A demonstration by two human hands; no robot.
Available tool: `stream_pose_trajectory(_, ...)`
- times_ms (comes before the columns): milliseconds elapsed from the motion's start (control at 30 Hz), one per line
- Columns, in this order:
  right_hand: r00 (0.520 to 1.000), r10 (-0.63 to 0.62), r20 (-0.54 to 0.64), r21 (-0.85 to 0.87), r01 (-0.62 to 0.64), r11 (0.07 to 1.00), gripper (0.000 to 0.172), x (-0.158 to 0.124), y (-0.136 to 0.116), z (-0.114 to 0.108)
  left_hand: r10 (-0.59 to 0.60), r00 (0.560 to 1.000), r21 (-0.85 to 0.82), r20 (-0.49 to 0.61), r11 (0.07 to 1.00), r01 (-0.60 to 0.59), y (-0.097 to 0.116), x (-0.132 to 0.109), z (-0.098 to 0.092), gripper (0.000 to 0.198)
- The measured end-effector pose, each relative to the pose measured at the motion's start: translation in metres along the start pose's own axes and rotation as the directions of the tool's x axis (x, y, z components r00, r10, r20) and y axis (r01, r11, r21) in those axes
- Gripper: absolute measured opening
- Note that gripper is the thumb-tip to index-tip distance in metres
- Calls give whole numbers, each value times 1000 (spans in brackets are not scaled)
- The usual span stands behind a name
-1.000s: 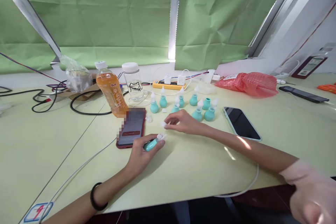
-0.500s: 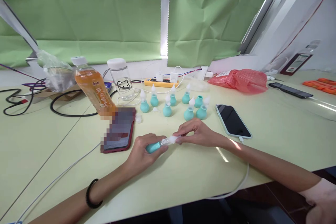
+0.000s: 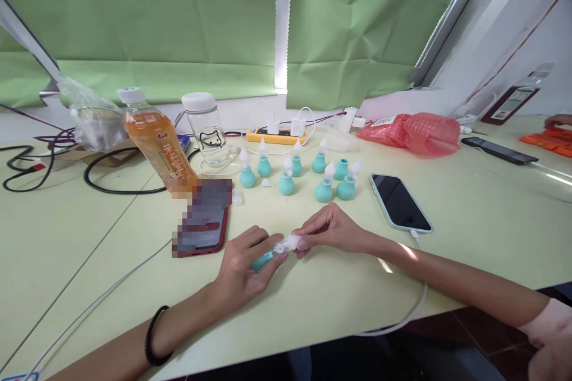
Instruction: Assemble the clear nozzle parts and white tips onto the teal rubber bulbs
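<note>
My left hand (image 3: pixel 243 262) is closed around the teal rubber bulb (image 3: pixel 262 261) of a small nasal aspirator. Out of the bulb comes a clear connector (image 3: pixel 279 247), topped by a white soft tip (image 3: pixel 292 242). Thumb and fingers of my right hand (image 3: pixel 333 229) pinch that tip, partly hiding it. Behind the hands stand several similar teal aspirators (image 3: pixel 286 183) with white tips. Among them one teal bulb (image 3: pixel 341 169) has an open neck. A small white piece (image 3: pixel 267 183) lies near them, and a clear piece (image 3: pixel 237 197) lies beside the red-cased phone (image 3: pixel 214 244).
Left stand an orange drink bottle (image 3: pixel 156 146) and a white-lidded bottle (image 3: pixel 205 131). A yellow power strip (image 3: pixel 259 137) lies at the back, with a red bubble-wrap bag (image 3: pixel 415 133) to its right. A charging phone (image 3: pixel 400 202) lies right. At the far right, another person's hand (image 3: pixel 558 121) touches orange pieces (image 3: pixel 547 141).
My hands stay on the same aspirator, its white tip now tilted slightly differently and more visible. Another person's hand has appeared at the far right. The view has shifted slightly.
</note>
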State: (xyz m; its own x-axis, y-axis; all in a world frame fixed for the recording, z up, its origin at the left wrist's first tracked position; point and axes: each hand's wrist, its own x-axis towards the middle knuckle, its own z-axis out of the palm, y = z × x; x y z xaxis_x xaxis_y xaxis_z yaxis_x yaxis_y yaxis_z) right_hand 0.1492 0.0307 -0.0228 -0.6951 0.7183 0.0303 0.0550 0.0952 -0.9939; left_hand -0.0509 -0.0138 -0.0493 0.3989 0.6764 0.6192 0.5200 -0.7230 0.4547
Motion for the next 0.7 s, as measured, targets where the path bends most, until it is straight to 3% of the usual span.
stream_pose_trajectory(200, 995, -72, -68, 71, 77, 994, 21, -1, 6, 9, -9, 1000, -5, -2, 1000, 9, 4, 2, -1, 19)
stream_pose_trajectory(400, 960, -131, -248, 122, 165, 979, 28, -4, -2, 15, -158, 980, 9, 122, 987, 158, 17, 16, -12, 14)
stream_pose_trajectory(500, 921, -176, -347, 26, 197, 980, 32, -2, 2, 11, -184, 982, 102, 28, 978, 180, 16, 37, -29, 14)
stream_pose_trajectory(567, 905, -193, -379, -111, 163, 980, 24, 1, 6, 9, -175, 983, 151, -63, 972, 182, 10, 57, -40, 15)
stream_pose_trajectory(700, 923, -241, -300, -336, 134, 932, 14, 1, 12, 12, -203, 955, 65, -218, 973, 222, -3, 107, -52, 16)
